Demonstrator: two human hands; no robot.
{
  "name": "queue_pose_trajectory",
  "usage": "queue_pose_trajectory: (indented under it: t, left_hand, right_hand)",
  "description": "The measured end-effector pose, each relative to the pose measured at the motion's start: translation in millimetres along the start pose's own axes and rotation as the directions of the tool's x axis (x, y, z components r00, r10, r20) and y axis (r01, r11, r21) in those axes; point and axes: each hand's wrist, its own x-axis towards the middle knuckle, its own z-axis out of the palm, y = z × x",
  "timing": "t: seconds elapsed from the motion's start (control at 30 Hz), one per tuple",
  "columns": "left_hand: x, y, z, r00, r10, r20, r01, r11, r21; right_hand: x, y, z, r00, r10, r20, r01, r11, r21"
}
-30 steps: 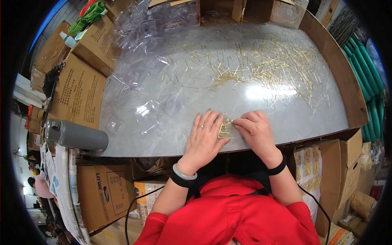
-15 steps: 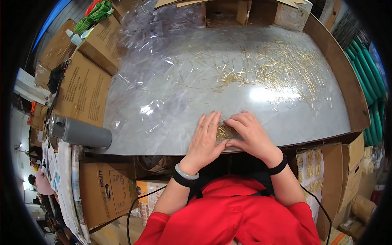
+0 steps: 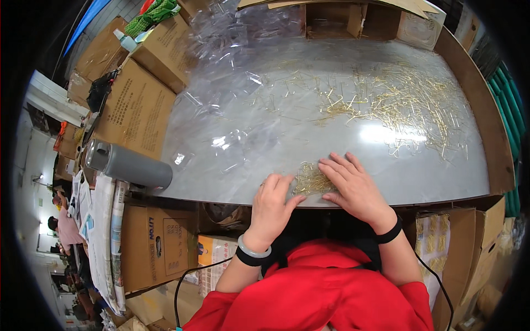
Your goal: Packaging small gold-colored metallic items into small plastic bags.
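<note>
We see thin, shiny gold wire pieces, many with bent ends, gathered in a small tangled bundle [image 3: 310, 181] on the smooth grey counter [image 3: 309, 144], just below the frame's centre. More slim gold wires lie in a loose, bristly pile [image 3: 414, 105] at upper right, while glossy, clear plastic pieces [image 3: 221, 71] heap up at upper left. The bundle sits between our hands: our left hand [image 3: 272, 203] bends loosely at its left edge, thumb outstretched, and our right hand [image 3: 356, 187] spreads its fingers along the right edge.
</note>
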Motion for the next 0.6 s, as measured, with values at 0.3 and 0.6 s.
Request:
queue_pose_trajectory:
  t: [0.3, 0.6]
  left_hand:
    - [27.0, 8.6, 13.3, 0.997, -0.011, 0.075, 0.031, 0.959, -0.282]
    - [29.5, 1.8, -1.3, 0.987, 0.081, 0.138, -0.079, 0.997, -0.020]
  right_hand:
    - [-7.1, 3.1, -1.1, 0.997, 0.049, -0.055, -0.036, 0.973, 0.227]
    - [-7.2, 4.8, -2.3, 0.990, 0.016, -0.142, 0.001, 0.993, 0.120]
